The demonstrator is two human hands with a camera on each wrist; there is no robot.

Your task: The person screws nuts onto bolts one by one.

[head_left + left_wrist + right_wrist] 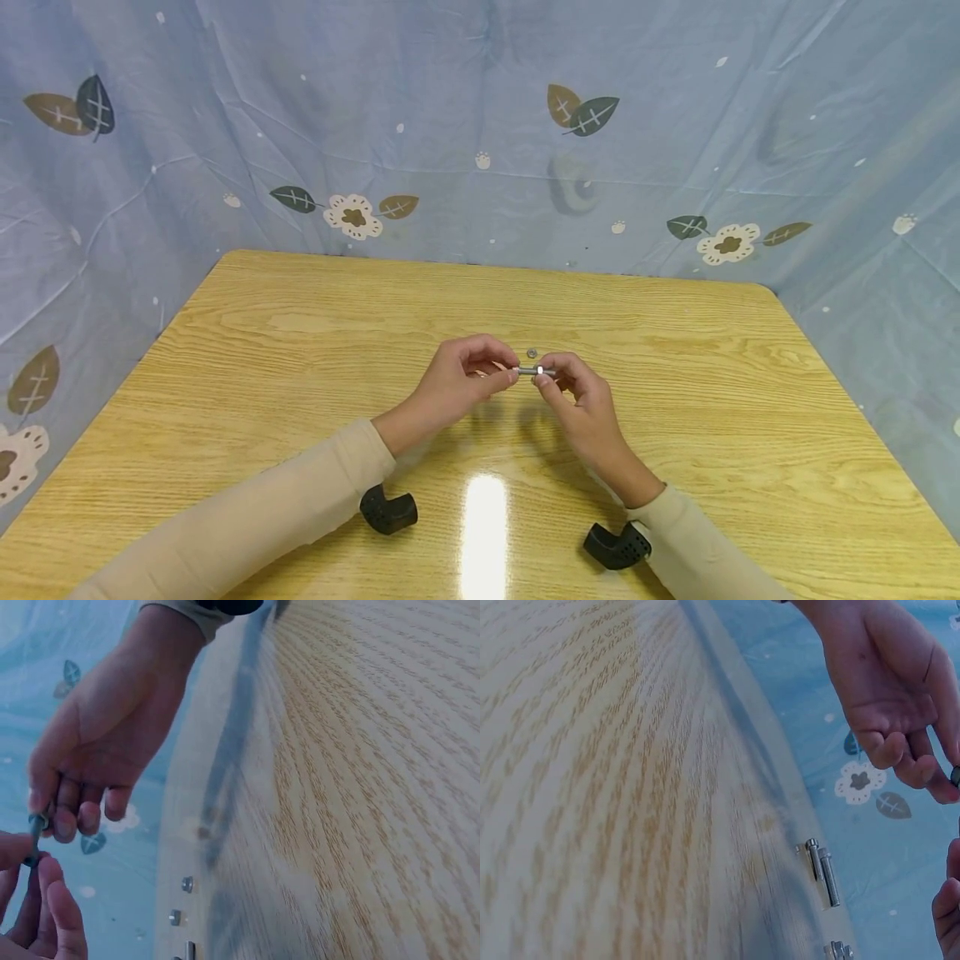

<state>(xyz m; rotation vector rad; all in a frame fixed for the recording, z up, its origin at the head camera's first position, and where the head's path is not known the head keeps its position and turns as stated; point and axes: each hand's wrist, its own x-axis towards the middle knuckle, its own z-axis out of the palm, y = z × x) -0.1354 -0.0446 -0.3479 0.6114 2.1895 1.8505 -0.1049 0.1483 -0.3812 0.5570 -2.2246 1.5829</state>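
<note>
Left hand (pixel 444 382) pinches one end of the bolt (pixel 527 371), right hand (pixel 587 404) the nut (pixel 540 370) on it: best turned lightly, square. Another nut (pixel 532 353) lies just beyond the hands.

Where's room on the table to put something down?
Bare table: left, between the left sleeve and the far edge; right, between the right hand and the right edge. Crowded: the middle, where the left hand and right hand hold a bolt, a loose nut lies just beyond, and two more bolts lie nearby.
</note>
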